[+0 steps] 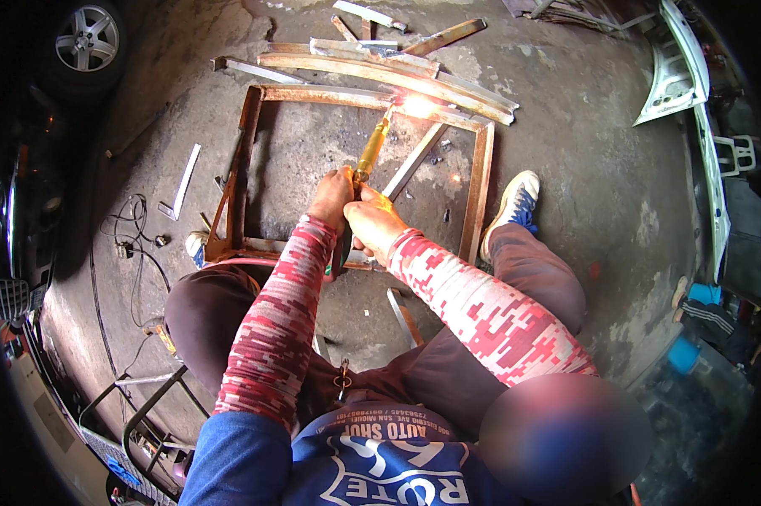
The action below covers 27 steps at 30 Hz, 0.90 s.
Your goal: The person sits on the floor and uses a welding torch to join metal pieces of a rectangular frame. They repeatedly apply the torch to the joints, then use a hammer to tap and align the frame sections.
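Observation:
A yellow welding torch (372, 150) points away from me, its thin tip at the far bar of a rusty rectangular metal frame (247, 160). A blinding white-orange glow burns beside that tip and washes out the spot on the bar. My left hand (334, 196) is closed round the rear of the torch. Just right of it and nearer to me, my right hand (375, 221) is also closed on the torch's back end; both hands partly hide its grip. A diagonal metal strip (416, 160) crosses the frame's right part.
Loose metal bars (380, 72) lie beyond the frame. To the left are an angled metal strip (182, 181), tangled cables (131, 232) and a car wheel (87, 39). A white car panel (680, 76) stands at right. My shoe (515, 207) rests beside the frame's right bar.

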Each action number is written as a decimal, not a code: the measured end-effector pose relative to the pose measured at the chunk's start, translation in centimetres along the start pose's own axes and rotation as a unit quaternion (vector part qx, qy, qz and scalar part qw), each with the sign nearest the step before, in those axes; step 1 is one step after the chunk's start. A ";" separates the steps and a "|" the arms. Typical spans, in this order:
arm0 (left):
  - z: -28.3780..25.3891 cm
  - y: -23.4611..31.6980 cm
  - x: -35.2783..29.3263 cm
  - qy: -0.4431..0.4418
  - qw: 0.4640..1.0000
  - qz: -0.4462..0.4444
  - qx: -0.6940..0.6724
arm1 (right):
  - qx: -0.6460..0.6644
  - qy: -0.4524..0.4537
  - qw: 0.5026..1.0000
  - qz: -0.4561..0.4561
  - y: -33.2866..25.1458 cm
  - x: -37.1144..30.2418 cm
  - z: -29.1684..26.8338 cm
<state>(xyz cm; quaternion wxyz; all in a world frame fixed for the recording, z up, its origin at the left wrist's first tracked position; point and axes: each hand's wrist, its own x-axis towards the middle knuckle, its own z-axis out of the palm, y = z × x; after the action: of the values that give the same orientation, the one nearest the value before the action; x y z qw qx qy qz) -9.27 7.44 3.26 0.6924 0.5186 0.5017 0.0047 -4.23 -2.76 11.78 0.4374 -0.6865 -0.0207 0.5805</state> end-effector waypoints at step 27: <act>-1.5 -1.7 1.6 0.050 0.924 0.170 0.338 | 0.005 -0.025 1.000 -0.013 -0.5 0.1 0.5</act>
<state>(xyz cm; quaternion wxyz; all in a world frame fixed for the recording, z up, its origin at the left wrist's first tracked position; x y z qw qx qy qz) -10.40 8.55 0.95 0.4386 0.7984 0.4119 -0.0217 -4.39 -2.14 12.07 0.4474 -0.6690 -0.0376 0.5923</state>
